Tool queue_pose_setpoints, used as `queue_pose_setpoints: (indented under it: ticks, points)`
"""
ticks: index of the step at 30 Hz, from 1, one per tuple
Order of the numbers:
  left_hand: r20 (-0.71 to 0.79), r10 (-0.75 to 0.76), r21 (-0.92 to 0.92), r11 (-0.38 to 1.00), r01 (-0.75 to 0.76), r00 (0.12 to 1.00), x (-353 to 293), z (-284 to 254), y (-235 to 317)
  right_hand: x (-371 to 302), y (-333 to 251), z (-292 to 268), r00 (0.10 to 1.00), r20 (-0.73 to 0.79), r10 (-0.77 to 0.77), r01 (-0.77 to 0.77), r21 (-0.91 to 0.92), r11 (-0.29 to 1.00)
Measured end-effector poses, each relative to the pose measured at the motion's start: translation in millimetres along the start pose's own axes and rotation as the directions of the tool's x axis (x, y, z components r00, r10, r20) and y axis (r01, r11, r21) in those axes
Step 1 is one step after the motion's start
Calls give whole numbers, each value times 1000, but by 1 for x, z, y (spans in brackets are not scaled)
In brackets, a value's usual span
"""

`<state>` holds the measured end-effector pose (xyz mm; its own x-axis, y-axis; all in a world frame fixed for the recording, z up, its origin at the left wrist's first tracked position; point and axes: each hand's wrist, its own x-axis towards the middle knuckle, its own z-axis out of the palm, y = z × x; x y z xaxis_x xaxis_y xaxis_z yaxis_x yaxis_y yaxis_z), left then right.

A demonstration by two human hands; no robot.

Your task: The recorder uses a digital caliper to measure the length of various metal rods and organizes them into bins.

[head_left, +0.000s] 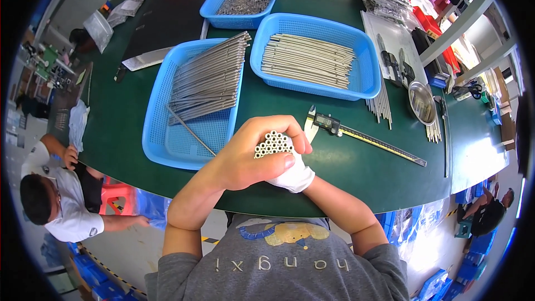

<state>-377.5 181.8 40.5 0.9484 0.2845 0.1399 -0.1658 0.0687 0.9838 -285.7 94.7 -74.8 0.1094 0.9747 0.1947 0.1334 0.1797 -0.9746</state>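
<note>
My bare left hand point(242, 153) is wrapped around a bundle of thin metal tubes point(274, 145), whose hollow ends point up at me. Below and behind the bundle, my right hand point(296, 177) wears a white glove; its fingers are mostly hidden, but it is pressed against the bundle. To the left, a blue basket point(153, 128) holds long metal rods point(206, 78), some leaning on its rim. A second blue basket point(317, 92) beyond my hands has a layer of pale metal tubes point(306, 61). A digital caliper point(356, 134) lies just right of my hands.
At the back stands a blue basket point(209, 17) of small metal parts. On the right are a metal bowl point(422, 103), loose rods point(380, 106) and further calipers point(393, 67) on a white board. A black-topped box point(161, 28) sits back left. Other people are around the green table point(267, 198).
</note>
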Motion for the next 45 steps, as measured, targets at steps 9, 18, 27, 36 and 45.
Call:
queue_pose_setpoints:
  ticks: [9, 18, 27, 36, 45]
  points:
    - [-25, -13, 6, 1000, 13, 1000, 5, -1, -7, 1, 10, 6, 994, -61, 95, -88, 104, 991]
    - [8, 324, 323, 895, -309, 946, 10, 1, -19, 1, 7, -5, 991, -85, 104, -87, 180, 980]
    - [-52, 360, 299, 896, -329, 932, 9, 6, -34, -4, 14, -10, 988, -112, 104, -94, 92, 991]
    - [-55, 385, 276, 893, -356, 921, 7, 4, -38, -7, 12, -10, 988, -120, 94, -90, 33, 995]
    - [-39, 352, 190, 921, -339, 935, 5, -2, -35, -4, 12, -9, 989, -129, 66, -67, -1, 998]
